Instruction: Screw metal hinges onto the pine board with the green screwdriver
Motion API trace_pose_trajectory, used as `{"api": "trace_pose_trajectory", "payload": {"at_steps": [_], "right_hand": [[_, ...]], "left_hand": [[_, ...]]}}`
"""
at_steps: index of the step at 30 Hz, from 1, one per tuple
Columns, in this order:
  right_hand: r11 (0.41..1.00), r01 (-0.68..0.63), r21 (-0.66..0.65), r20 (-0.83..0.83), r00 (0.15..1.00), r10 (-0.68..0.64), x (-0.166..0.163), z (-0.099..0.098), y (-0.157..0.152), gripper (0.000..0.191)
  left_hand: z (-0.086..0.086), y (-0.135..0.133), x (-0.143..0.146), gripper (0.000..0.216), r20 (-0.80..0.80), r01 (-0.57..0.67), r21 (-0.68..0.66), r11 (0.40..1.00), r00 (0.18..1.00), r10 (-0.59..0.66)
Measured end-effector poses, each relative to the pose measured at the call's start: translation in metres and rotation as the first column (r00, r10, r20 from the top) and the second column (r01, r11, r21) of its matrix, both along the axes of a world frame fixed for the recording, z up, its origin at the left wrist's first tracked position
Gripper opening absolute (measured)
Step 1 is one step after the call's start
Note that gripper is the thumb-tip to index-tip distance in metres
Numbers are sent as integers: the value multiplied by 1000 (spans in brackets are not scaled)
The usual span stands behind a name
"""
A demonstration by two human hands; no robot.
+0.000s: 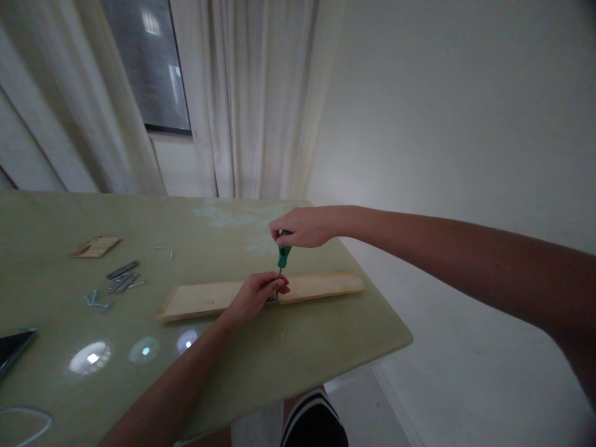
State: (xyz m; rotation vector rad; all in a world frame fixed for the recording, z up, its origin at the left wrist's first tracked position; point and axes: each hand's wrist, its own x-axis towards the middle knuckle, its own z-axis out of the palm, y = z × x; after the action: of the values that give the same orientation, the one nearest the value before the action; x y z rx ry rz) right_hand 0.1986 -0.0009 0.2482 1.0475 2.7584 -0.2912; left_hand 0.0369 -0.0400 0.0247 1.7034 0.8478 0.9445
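Note:
My right hand (302, 227) is wrapped round the green handle of a screwdriver (283, 256), held upright with its shaft pointing down. Under it, my left hand (261, 292) is closed in a pinch beside the shaft's lower end; what sits between its fingertips is hidden. Both hands are over the middle of a long, thin wooden board (326, 285) lying flat on the table. A small metal piece (273, 300) shows at the board's near edge, just below the left fingers. The screwdriver's tip cannot be made out.
On the green table (298, 347), several screws (95, 301) and metal plates (125, 279) lie to the left. Behind them is a small wooden piece (96, 246). A dark flat object (13, 347) and a white cable (32, 411) are at the far left. A wall rises right of the table.

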Motion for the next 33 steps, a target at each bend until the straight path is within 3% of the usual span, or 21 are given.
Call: {"api": "trace_pose_trajectory", "payload": {"at_steps": [2, 4, 6, 8, 11, 15, 17, 19, 21, 23, 25, 27, 28, 29, 31, 33], "right_hand": [[983, 172, 71, 91, 980, -178, -4, -3, 2, 29], [967, 217, 133, 99, 968, -231, -9, -6, 2, 41], [982, 132, 134, 75, 987, -142, -14, -6, 1, 32], [999, 28, 31, 57, 998, -29, -18, -2, 0, 15], [993, 77, -86, 112, 991, -67, -22, 4, -1, 14], [981, 174, 87, 186, 964, -188, -25, 1, -5, 40], [983, 113, 145, 138, 981, -133, -26, 0, -8, 29], [994, 50, 96, 103, 993, -60, -27, 1, -10, 19], [999, 37, 34, 97, 994, -40, -27, 4, -11, 21], [995, 99, 10, 153, 983, -99, -28, 6, -12, 18], [986, 160, 45, 210, 964, -166, -28, 5, -12, 36], [983, 162, 90, 201, 963, -177, -28, 3, -12, 30], [986, 134, 102, 175, 973, -150, -28, 3, -13, 17], [992, 89, 95, 149, 983, -103, -28, 2, -13, 16], [998, -14, 59, 122, 992, 6, -29, 2, -15, 35], [996, -42, 74, 116, 993, 33, -31, 1, -17, 24]], "left_hand": [[-1, 2, 3, 41, -7, -7, 13, 1000, 1000, 8], [-3, 3, 4, 42, -10, -9, 22, 1000, 1000, 9], [-5, 5, 5, 43, -20, -7, 28, 1000, 1000, 7], [-7, 4, 3, 44, -48, 3, 39, 999, 999, -1], [-7, 2, 0, 40, -125, 1, 94, 996, 992, 11], [-4, 0, -6, 23, -229, -19, 211, 977, 971, 69], [-3, 1, -6, 21, -266, -12, 244, 970, 961, 79], [-2, 1, -6, 19, -296, 2, 257, 966, 952, 77], [-1, 1, -6, 18, -323, 8, 266, 964, 943, 81], [-1, 0, -5, 18, -348, -5, 281, 960, 931, 107], [-1, -1, -5, 20, -368, -33, 301, 953, 918, 148], [-3, -2, -4, 21, -382, -60, 315, 947, 905, 185], [-4, -2, -4, 22, -388, -74, 319, 945, 899, 202], [-5, -2, -4, 24, -392, -88, 322, 943, 894, 218], [-7, -3, -3, 27, -398, -110, 324, 939, 885, 241], [-8, -3, -3, 30, -402, -121, 326, 938, 880, 253]]}}
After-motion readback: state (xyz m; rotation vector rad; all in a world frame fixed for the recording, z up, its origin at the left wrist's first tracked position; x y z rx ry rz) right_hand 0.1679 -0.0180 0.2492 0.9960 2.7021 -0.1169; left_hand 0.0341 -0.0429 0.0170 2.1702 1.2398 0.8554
